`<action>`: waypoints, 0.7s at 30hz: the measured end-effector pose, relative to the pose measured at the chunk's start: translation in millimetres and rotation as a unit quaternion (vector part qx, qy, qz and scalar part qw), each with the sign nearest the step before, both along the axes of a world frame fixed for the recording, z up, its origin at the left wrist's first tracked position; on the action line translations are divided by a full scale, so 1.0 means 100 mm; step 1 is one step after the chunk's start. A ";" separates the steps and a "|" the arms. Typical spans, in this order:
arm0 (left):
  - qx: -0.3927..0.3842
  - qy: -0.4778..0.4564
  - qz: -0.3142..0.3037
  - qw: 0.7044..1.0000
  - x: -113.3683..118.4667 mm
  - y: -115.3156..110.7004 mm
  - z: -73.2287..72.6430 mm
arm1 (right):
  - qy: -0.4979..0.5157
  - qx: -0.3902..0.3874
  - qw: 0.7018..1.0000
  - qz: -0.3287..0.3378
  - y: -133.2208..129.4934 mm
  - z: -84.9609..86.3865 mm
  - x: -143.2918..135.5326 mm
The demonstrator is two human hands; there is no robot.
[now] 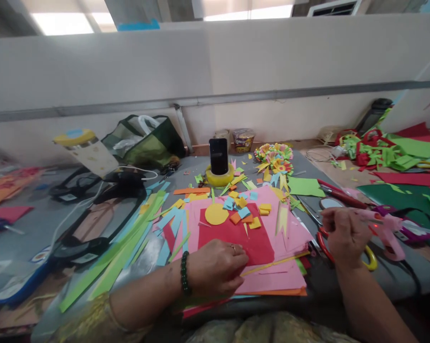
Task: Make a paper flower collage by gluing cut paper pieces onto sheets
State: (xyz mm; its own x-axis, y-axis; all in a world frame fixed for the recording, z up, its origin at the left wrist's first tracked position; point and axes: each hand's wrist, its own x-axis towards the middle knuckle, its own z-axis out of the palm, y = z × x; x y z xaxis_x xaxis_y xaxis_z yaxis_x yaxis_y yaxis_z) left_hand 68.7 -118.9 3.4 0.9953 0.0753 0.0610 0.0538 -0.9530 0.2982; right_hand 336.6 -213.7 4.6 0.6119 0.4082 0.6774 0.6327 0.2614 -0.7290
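My left hand [218, 267], with a dark beaded bracelet at the wrist, rests at the near edge of a red paper sheet [232, 240]. Its fingers are curled together, and what they hold, if anything, is hidden. On the red sheet lie a yellow paper circle [216, 214] and small folded paper pieces [241, 212] in orange, blue and yellow. Pink paper [272, 283] spreads underneath. My right hand [346, 233] is raised at the right, fingers pinched, close to the nozzle of a pink glue gun [389, 231]. I cannot make out anything between those fingers.
Red and yellow-handled scissors [324, 243] lie under my right hand. A phone [218, 156] stands in a yellow tape roll [220, 177]. Green paper strips [111, 262] spread at left, beside black straps [107, 224]. Paper flowers [275, 157] and a tumbler [86, 152] stand farther back.
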 end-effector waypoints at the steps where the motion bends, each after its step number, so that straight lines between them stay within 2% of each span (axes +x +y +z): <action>1: 0.004 0.003 0.000 1.000 0.00 0.00 0.01 | -0.004 -0.003 1.000 0.000 0.00 0.02 -0.01; 8: 0.030 0.023 0.012 0.999 0.02 -0.01 0.06 | -0.035 -0.020 0.999 0.013 0.01 0.14 -0.06; 21: -0.009 -0.002 0.011 1.000 0.01 0.07 -0.06 | -0.028 -0.009 0.999 0.014 0.01 0.07 -0.02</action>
State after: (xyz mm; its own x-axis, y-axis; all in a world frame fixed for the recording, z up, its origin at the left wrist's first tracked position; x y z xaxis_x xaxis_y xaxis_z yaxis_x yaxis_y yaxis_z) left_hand 69.4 -112.2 -3.1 0.9931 0.0991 0.0627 0.0745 -0.9458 0.3161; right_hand 335.0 -212.3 11.5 0.5605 0.4374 0.7033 0.6656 0.2674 -0.6967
